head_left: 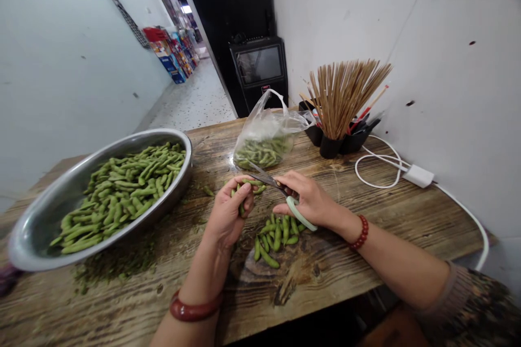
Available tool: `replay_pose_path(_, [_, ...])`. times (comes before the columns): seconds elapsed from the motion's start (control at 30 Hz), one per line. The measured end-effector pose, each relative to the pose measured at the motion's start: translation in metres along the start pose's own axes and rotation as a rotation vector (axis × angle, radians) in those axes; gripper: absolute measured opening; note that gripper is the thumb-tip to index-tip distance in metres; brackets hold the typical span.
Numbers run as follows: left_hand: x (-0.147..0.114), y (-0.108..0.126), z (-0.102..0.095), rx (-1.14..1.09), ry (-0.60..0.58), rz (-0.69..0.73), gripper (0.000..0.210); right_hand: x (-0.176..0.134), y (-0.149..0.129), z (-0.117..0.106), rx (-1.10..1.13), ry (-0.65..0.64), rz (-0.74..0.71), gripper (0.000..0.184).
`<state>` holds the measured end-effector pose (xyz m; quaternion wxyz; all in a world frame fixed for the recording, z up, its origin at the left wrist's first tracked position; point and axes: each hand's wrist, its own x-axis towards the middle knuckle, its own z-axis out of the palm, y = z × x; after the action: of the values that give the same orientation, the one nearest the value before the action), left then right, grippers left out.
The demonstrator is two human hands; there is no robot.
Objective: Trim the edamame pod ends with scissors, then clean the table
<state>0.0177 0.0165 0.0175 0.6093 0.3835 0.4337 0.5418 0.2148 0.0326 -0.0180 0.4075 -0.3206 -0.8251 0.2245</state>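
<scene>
Above the wooden table [386, 217], left fingers [228, 187] pinch green pods [260, 190] while right fingers [292, 180] grip scissors [267, 178]

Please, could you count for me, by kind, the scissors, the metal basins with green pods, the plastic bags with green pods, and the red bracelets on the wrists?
Scissors: 1
Metal basin: 1
Plastic bag: 1
Smooth red bangle: 1
Red beaded bracelet: 1
Total: 5

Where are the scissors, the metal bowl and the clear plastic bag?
Scissors [269, 179], head view: on the blades.
Metal bowl [40, 229], head view: inner wall, left end.
Clear plastic bag [262, 123], head view: on its upper film.
</scene>
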Motion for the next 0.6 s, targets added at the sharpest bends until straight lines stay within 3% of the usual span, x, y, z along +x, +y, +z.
replay_pose_path(0.6, [0.0014, -0.0025, -0.0006, -0.017, -0.025, -0.005, 0.024, 0.0002, -0.0067, -0.0048, -0.114, -0.042, -0.018, 0.063])
